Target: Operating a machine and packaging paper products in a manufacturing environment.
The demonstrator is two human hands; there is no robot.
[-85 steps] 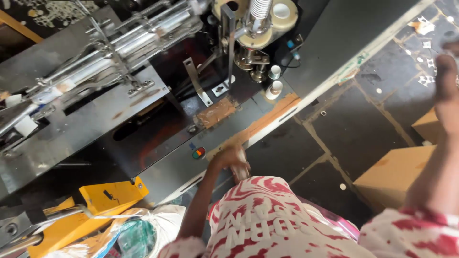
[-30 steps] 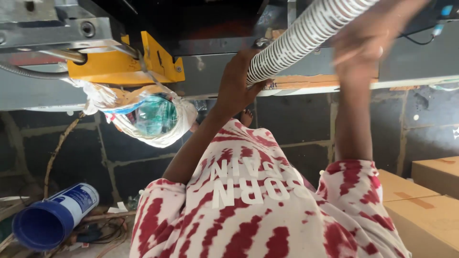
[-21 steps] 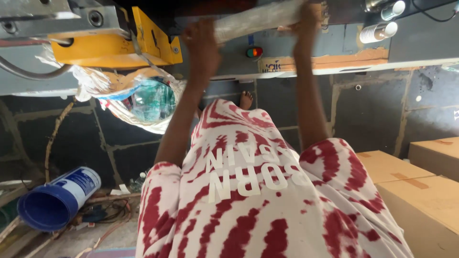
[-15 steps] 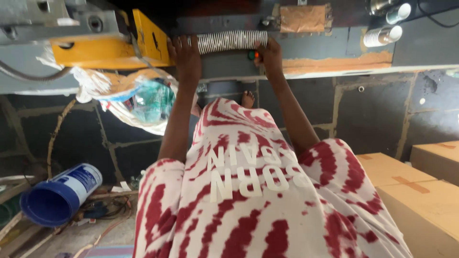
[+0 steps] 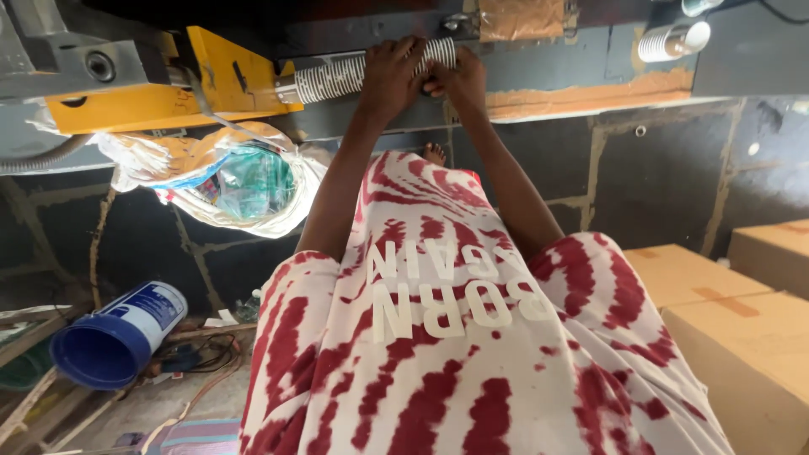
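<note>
White ribbed cup stack (image 5: 337,77) lying sideways, left hand (image 5: 391,76) gripping it — right hand (image 5: 457,82) alongside

**Both hands on a stack of paper cups at the machine**

The left hand (image 5: 389,76) and right hand (image 5: 455,82) grip a lying stack of white ribbed paper cups (image 5: 337,77) on the grey machine (image 5: 590,59), beside a yellow bracket (image 5: 223,63). A plastic bag (image 5: 227,181) hangs below. A blue tub (image 5: 118,337) lies on the floor; cardboard boxes (image 5: 742,337) stand at the right.
</note>
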